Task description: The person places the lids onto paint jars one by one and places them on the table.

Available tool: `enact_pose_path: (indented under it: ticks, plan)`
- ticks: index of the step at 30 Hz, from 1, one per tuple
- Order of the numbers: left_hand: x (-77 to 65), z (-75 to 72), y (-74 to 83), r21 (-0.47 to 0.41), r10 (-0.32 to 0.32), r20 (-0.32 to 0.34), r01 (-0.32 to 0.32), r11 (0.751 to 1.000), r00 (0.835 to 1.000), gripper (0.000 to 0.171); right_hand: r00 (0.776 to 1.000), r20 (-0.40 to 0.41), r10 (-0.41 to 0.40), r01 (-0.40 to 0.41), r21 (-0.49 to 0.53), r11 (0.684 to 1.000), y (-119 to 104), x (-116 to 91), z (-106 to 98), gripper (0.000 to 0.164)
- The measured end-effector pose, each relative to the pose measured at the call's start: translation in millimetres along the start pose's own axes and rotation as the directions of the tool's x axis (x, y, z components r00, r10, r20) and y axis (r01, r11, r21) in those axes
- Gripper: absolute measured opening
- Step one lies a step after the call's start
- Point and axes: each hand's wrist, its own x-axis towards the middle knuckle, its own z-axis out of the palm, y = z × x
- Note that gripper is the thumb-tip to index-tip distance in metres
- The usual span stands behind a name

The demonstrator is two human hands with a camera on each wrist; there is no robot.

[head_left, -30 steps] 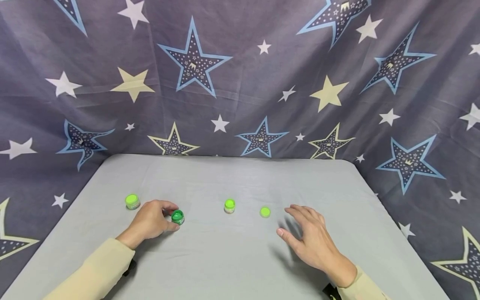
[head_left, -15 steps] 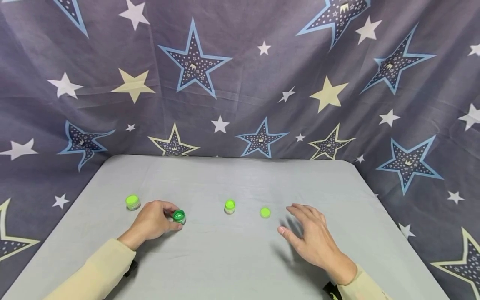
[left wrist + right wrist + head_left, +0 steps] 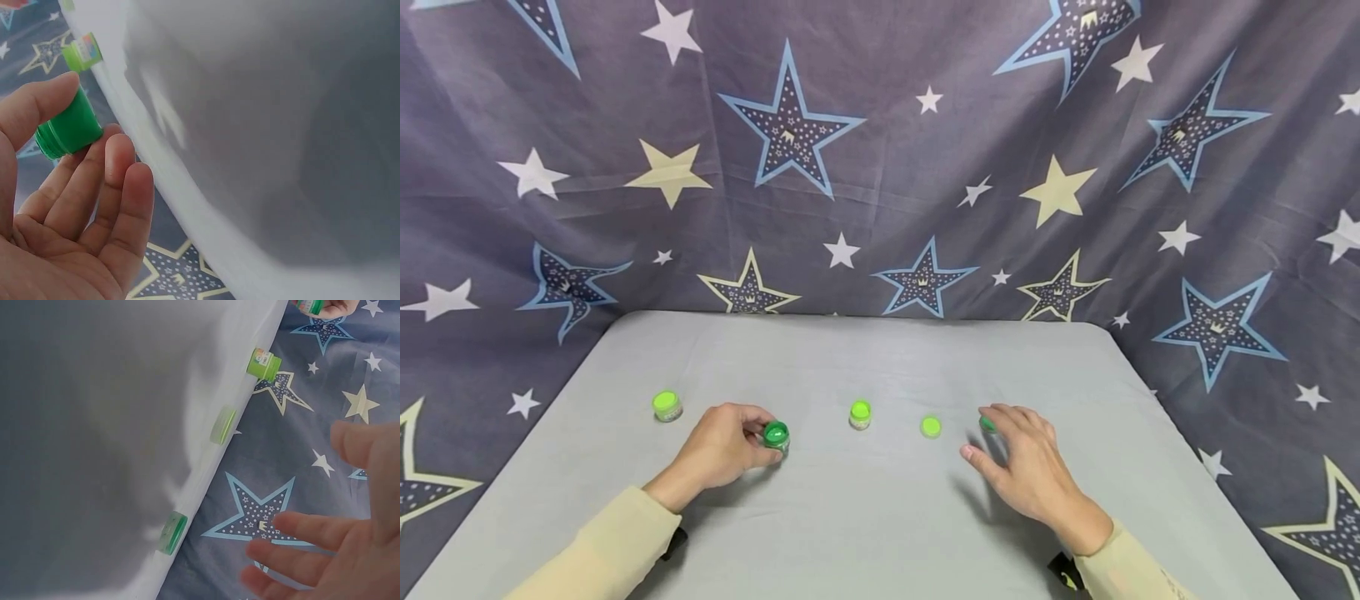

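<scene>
A small dark green paint jar [image 3: 777,436], its top uncovered, is pinched between the thumb and fingers of my left hand [image 3: 721,450]. The left wrist view shows the green jar [image 3: 74,127] tilted, the thumb on one side and fingertips on the other. My right hand [image 3: 1026,471] is held over the table with its fingers spread, holding nothing. Just under its fingertips a dark green lid [image 3: 987,424] lies on the table, partly hidden in the head view; the right wrist view shows the green lid [image 3: 172,533] apart from the fingers.
Between the hands stand an uncovered lime green jar [image 3: 861,415] and a flat lime green lid [image 3: 931,427]. Another lime green jar [image 3: 666,406] is left of my left hand. A star-patterned cloth [image 3: 887,167] hangs behind the grey-covered table [image 3: 850,525].
My left hand has moved a little to the right with the dark green jar. My right hand has shifted slightly right, and the dark green lid has come into view by its fingertips.
</scene>
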Motion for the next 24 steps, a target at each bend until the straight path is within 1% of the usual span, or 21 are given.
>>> enact_pose_path:
  ticks: [4,11,21,24]
  plan:
    - [-2.0,4.2,5.8,-0.006,0.006,0.008,-0.006,1.000,1.000,0.026,1.000,0.013,0.018,-0.018,-0.016,1.000,3.6,2.0,1.0,0.059]
    - [-6.9,8.8,17.8,-0.015,0.006,-0.011,-0.006,1.000,1.000,0.030,0.999,0.014,0.048,-0.047,-0.038,0.998,9.9,7.5,2.4,0.058]
    - [-13.1,19.2,35.5,-0.058,-0.008,-0.001,0.008,0.998,1.000,0.028,0.997,0.034,0.068,-0.066,-0.070,0.995,16.3,16.4,5.2,0.056]
    - [-15.4,21.6,41.9,-0.067,0.003,0.003,-0.003,0.998,1.000,0.028,0.996,0.047,0.079,-0.075,-0.086,0.993,19.7,19.6,6.4,0.055]
